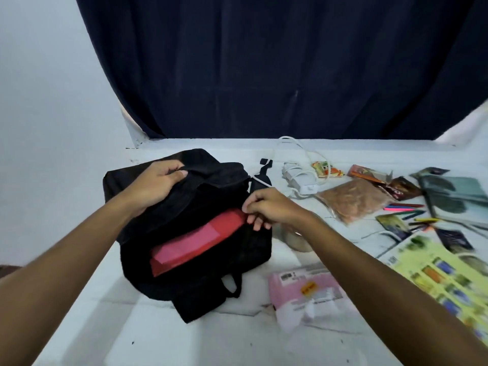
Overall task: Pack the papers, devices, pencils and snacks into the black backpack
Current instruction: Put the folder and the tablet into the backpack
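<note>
The black backpack (195, 233) lies toward the left side of the white surface (163, 336), its mouth gaping wide. The left hand (155, 183) grasps a fold of the bag's far flap, fingers curled over the fabric. Inside the opening sit red and pink papers (195, 244), slanting up to the right. The right hand (266, 208) pinches the bag's right rim beside the red sheet's upper corner. Just right of the bag, near the front edge, lies a pink-and-white packet (306, 291). Farther back rests a white charger (298, 178) with its cable, then a clear bag of brownish snacks (353, 202). Toward the right edge lie coloured pencils (412, 215), blurred, and a yellow-green printed sheet (443, 276).
</note>
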A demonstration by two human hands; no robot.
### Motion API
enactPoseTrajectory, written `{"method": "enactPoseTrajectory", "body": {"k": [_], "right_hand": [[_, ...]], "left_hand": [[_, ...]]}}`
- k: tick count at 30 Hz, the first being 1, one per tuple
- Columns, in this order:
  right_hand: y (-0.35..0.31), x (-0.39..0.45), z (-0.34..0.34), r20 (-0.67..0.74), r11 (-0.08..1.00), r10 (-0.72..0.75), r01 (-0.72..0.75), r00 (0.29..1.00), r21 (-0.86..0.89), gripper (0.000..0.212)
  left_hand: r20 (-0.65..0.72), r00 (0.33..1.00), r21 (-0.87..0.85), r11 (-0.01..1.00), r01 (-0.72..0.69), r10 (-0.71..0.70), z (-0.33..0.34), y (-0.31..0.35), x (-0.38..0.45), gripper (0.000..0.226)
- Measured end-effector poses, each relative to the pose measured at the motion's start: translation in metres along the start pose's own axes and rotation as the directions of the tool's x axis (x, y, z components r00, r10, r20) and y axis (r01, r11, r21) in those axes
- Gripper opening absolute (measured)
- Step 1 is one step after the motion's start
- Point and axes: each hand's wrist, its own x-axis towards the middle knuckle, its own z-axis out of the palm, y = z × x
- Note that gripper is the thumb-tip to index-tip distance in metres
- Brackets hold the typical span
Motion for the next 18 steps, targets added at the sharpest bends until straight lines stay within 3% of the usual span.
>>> {"method": "enactPoseTrajectory", "body": {"k": [4, 7, 10, 13, 18], "right_hand": [[0.037, -0.049, -0.063, -0.161, 0.997, 0.06, -0.067, 0.985, -0.038, 0.013], [0.069, -0.079, -0.104, -0.203, 0.918, 0.087, -0.158, 0.975, -0.365, 0.014], [0.1, -0.105, -0.131, -0.139, 0.568, 0.197, -0.228, 0.971, -0.791, 0.02], [0.131, -0.121, -0.14, -0.071, 0.146, 0.314, -0.122, 0.947, -0.982, 0.027], [0.152, -0.136, -0.138, -0.107, -0.1, 0.234, -0.086, 0.966, -0.991, 0.035]], "left_hand": [[-0.044, 0.999, 0.074, 0.997, 0.011, -0.008, 0.023, -0.008, -0.016, 0.024], [-0.051, 0.998, 0.127, 0.991, 0.03, -0.024, 0.035, -0.016, -0.026, 0.024], [-0.066, 0.996, 0.177, 0.982, 0.068, -0.057, 0.046, -0.021, -0.035, 0.026], [-0.089, 0.993, 0.192, 0.976, 0.099, -0.083, 0.054, -0.021, -0.042, 0.028], [-0.122, 0.987, 0.188, 0.974, 0.129, -0.107, 0.059, -0.018, -0.049, 0.025]]}}
